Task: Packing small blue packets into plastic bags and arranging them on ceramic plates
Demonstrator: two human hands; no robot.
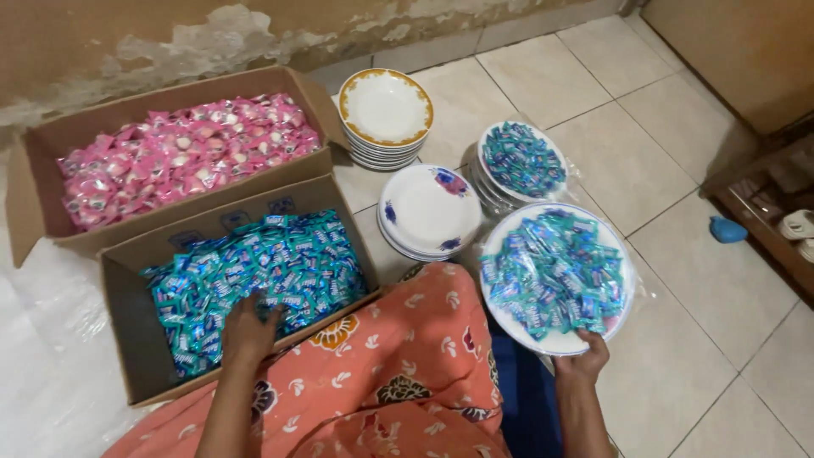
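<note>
Blue candies [254,276] fill the near box [127,339], where left hand [248,329] digs, fingers seemingly closing on some, while right hand [583,360] grips a candy-heaped plate [560,341] level beside it.

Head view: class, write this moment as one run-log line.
left hand: in box of blue candies | right hand: holds plate of blue candies | nearby: pink candy box, empty plate stacks

Two sweet-filled boxes [127,339] are set left, plate stacks [386,106] behind, and a seemingly wrapped loaded plate [555,339] right.
</note>
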